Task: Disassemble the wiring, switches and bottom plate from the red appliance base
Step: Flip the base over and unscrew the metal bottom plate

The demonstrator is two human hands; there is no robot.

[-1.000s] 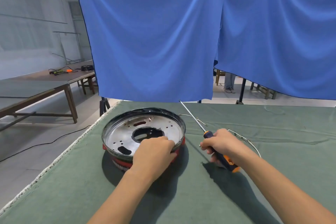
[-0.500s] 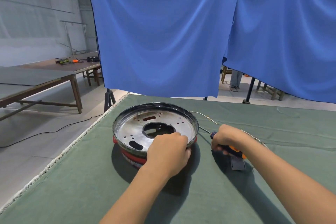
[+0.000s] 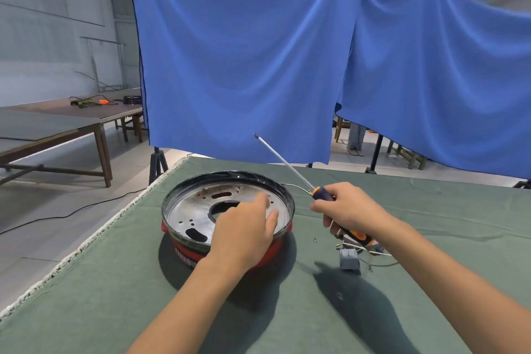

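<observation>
The red appliance base (image 3: 184, 253) stands on the green table, a silver bottom plate (image 3: 195, 210) with holes lying inside its dark rim. My left hand (image 3: 244, 230) reaches over the near rim, its fingers stretched out onto the plate. To the right of the base, my right hand (image 3: 347, 210) grips the orange and dark blue handle of a screwdriver (image 3: 284, 164), lifted off the table. The shaft slants up and to the left, above the base's far rim. A grey switch block (image 3: 349, 260) with thin wires (image 3: 373, 252) lies on the cloth under my right wrist.
A small screw (image 3: 315, 239) lies beside the base. A bent wire (image 3: 296, 187) curves behind the rim. The green table cloth (image 3: 115, 282) ends at a frayed left edge. Blue curtains (image 3: 244, 66) hang behind. Wooden tables (image 3: 86, 118) stand far left.
My right hand has raised the screwdriver off the table, so the shaft now points up and left. My left hand has let go of the near rim and reached onto the plate.
</observation>
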